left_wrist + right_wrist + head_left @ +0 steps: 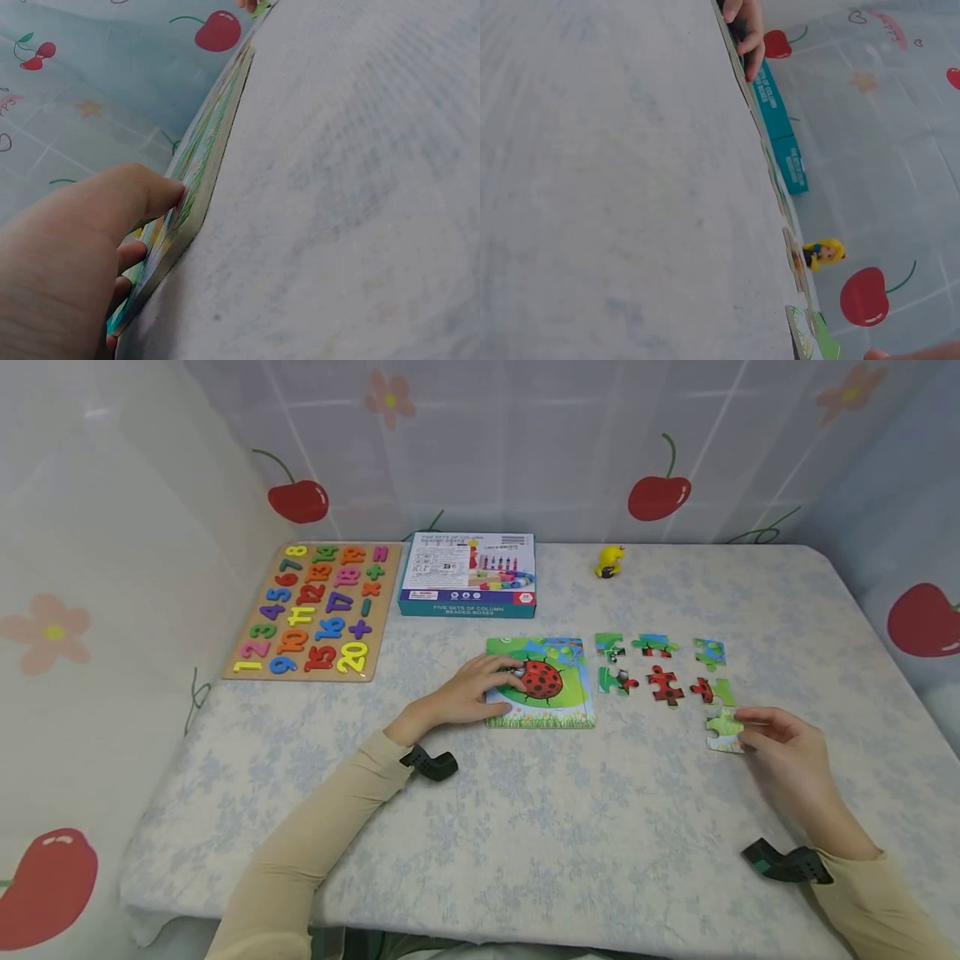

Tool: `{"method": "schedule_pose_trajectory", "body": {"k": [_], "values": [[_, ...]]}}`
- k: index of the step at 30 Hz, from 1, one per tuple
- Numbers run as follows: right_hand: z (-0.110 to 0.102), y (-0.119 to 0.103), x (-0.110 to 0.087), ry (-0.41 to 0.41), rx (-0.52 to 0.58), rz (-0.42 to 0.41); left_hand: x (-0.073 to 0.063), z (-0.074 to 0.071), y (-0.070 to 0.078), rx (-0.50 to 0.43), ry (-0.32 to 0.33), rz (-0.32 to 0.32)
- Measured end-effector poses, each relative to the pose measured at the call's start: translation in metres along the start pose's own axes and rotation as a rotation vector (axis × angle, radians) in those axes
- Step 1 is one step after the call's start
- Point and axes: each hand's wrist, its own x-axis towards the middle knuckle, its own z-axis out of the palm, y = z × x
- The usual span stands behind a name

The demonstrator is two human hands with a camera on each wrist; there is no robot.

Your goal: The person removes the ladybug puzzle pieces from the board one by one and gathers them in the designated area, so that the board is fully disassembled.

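My left hand (480,689) rests on a square ladybug puzzle board (573,697), its fingers spread over the left part of the picture. The left wrist view shows the thumb (161,196) touching the board's near edge. Over on the right, my right hand (795,756) pinches a light green puzzle piece (724,732) by its right edge, thumb and forefinger together. Just above it lies a red and green piece (722,692). Other loose pieces sit between the board and this hand, among them a red spotted piece (665,686) and a blue-green corner piece (709,652).
A wooden number board (382,643) with coloured digits lies at the back left. Beside it is a teal and white box (468,608). A small yellow-haired figurine (609,562) stands near the back edge. A patterned cloth (570,827) covers the table.
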Motion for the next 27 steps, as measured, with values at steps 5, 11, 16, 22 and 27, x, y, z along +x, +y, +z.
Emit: {"method": "schedule_pose_trajectory", "body": {"k": [5, 11, 16, 22, 27], "values": [[-0.001, 0.003, 0.001, 0.010, -0.013, -0.004, 0.000, 0.000, -0.001, -0.014, 0.006, 0.000], [0.001, -0.004, 0.003, 0.004, -0.003, 0.045, 0.000, 0.000, -0.001, -0.020, 0.005, -0.006], [0.014, -0.022, 0.009, -0.046, -0.017, 0.007, -0.001, 0.000, -0.001, -0.036, 0.016, 0.000], [0.047, -0.049, 0.016, -0.160, 0.026, -0.096, 0.001, 0.000, -0.002, -0.035, 0.017, 0.000], [0.083, -0.070, 0.023, -0.242, 0.051, -0.168, 0.001, -0.001, -0.001, -0.033, 0.021, -0.003]]}}
